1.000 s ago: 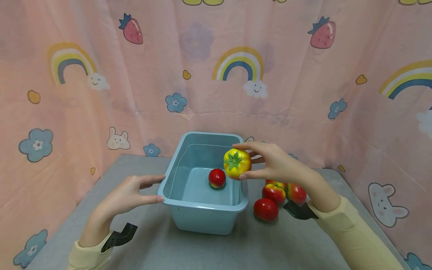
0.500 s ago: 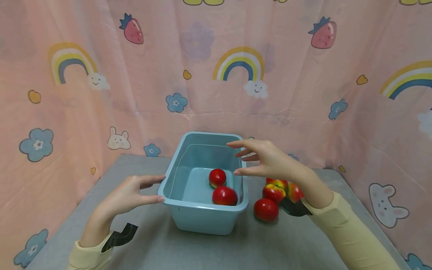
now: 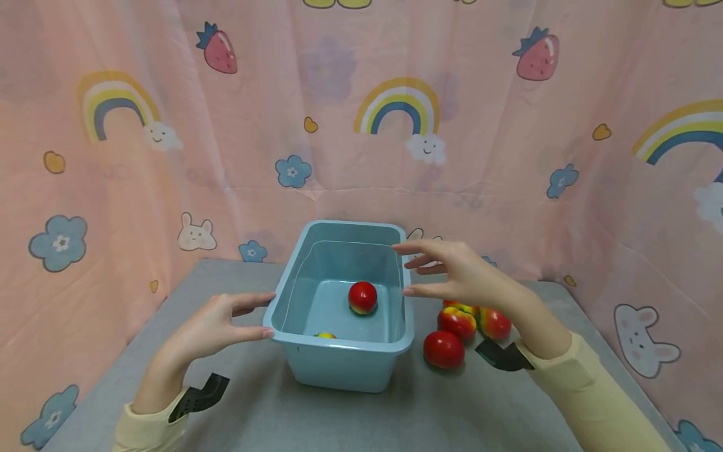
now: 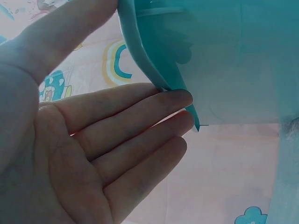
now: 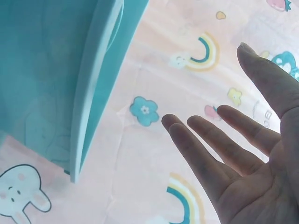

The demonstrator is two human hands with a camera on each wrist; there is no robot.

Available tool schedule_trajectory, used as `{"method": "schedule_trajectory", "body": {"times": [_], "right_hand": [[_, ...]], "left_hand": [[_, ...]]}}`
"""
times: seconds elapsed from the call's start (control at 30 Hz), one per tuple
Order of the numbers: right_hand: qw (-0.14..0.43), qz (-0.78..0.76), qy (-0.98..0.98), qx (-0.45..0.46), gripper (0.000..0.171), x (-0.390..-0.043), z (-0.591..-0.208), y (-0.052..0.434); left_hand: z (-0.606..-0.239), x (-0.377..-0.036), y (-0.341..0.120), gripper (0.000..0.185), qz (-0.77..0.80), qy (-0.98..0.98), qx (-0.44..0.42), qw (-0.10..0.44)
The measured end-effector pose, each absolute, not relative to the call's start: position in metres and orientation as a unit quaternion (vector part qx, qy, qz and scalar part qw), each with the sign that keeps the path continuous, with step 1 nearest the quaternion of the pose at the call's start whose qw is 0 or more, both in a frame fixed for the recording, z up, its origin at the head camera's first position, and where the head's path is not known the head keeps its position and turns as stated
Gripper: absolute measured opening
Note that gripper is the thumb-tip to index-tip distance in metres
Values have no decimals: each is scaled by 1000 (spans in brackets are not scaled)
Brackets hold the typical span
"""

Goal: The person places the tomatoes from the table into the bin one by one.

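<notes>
Yellow tomato [image 3: 324, 335] now in bin [image 3: 339, 361], right hand [image 3: 452, 276] spread empty above.

The left hand [image 4: 88, 140] lies open, palm up to the camera, its straight fingertips [image 4: 180, 99] touching the rim of the light blue plastic tub [image 4: 219, 60]; pink patterned cloth [image 4: 219, 177] hangs behind.

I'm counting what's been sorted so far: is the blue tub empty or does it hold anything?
Not empty. The blue tub holds a red fruit, plus a yellow one just showing above the near wall.
</notes>
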State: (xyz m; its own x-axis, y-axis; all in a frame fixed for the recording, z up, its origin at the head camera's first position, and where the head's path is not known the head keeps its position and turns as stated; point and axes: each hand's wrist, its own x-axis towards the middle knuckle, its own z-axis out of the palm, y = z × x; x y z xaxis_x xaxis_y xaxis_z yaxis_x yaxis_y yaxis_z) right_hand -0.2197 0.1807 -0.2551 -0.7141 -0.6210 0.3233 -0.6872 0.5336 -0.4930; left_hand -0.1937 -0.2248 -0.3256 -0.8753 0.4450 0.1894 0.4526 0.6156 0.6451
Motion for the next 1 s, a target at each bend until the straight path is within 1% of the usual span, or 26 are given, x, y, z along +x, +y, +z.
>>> {"method": "schedule_trajectory", "body": {"times": [0.33,0.73,1.0], "right_hand": [[64,314,-872,370,63,-216,-264,195],[51,322,-879,349,62,-213,-285,210],[52,317,-889,326,62,-212,-301,217]], "left_hand": [[-325,-193,-224,66,-362,-899,-246,1],[-328,-194,-224,66,-365,-897,-249,1],[-329,-194,-225,65,-369,-895,-251,3]]}}
